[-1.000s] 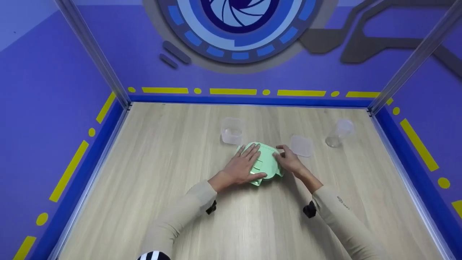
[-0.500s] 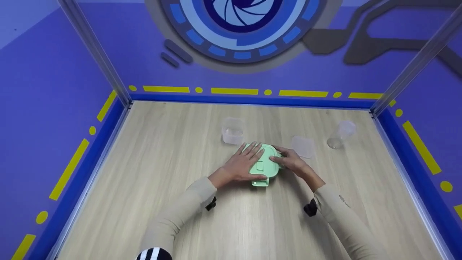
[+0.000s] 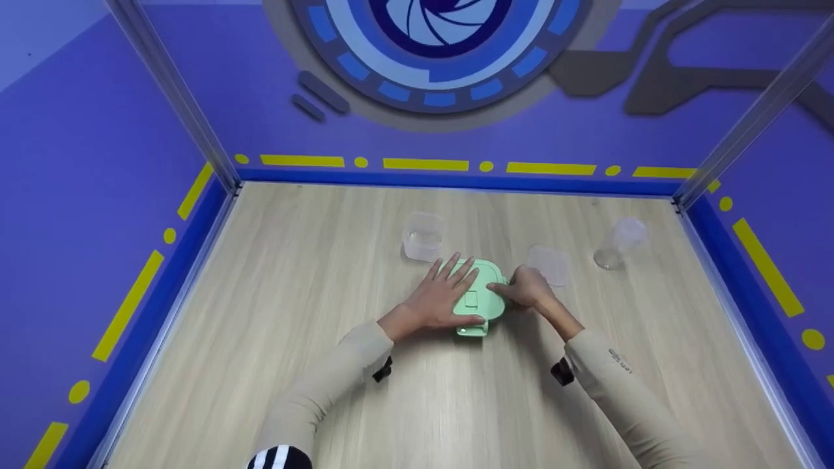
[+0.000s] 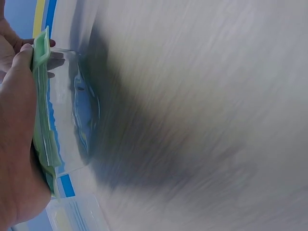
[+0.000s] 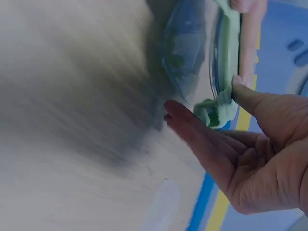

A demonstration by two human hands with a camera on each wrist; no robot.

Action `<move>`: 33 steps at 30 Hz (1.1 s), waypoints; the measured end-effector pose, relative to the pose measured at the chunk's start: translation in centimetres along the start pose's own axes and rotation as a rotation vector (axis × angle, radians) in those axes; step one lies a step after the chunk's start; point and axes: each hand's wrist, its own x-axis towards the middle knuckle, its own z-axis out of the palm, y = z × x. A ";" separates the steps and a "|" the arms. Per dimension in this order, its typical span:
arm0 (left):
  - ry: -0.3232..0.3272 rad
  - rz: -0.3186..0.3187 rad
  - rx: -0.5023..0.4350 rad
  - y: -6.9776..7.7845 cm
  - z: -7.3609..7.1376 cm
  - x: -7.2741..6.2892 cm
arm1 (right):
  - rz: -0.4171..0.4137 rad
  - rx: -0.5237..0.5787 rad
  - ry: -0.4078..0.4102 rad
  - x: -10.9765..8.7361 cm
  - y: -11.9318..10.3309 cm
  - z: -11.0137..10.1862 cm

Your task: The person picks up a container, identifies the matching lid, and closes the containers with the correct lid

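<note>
A glass food container (image 4: 65, 110) with a pale green snap-on lid (image 3: 487, 277) stands on the table in front of me. My left hand (image 3: 440, 303) lies flat over the left part of the lid, fingers spread, thumb along the front edge. Below that thumb a front latch (image 3: 472, 331) sticks outward. At the right side, my right hand (image 3: 529, 288) has its thumb on the lid's edge and its fingers below the side latch (image 5: 211, 114), pinching the lid there. The lid's left side is hidden under the left hand.
Behind the container stands an open clear plastic box (image 3: 422, 240). A flat translucent lid (image 3: 548, 266) lies just beyond the right hand, with a clear cup-like vessel (image 3: 609, 257) farther right. Blue-purple walls (image 3: 417, 143) enclose the table's back and sides.
The container has turned slightly, so its front latch points toward me. My right hand's fingers have moved down around the right side latch. The left hand has stayed on the lid.
</note>
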 end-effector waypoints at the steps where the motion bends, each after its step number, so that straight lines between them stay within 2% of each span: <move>1: 0.001 0.001 0.005 0.0 0.0 0.0 | 0.002 0.034 -0.037 0.1 0.0 -0.2; 4: 0.013 -0.001 0.026 -0.2 0.2 0.1 | 0.030 0.104 -0.114 0.3 0.0 -0.6; 13: 0.055 0.005 0.045 0.0 1.2 0.2 | 0.142 0.272 -0.255 0.7 1.1 -0.7; 19: 0.084 0.000 0.042 0.2 1.2 0.0 | 0.165 0.419 -0.340 1.0 1.7 -0.6; 26: 0.095 -0.005 0.055 0.1 1.3 -0.4 | 0.167 0.449 -0.368 1.2 1.5 -0.3; 33: 0.084 0.002 0.110 0.5 1.1 0.4 | 0.164 0.439 -0.374 1.4 1.6 -0.9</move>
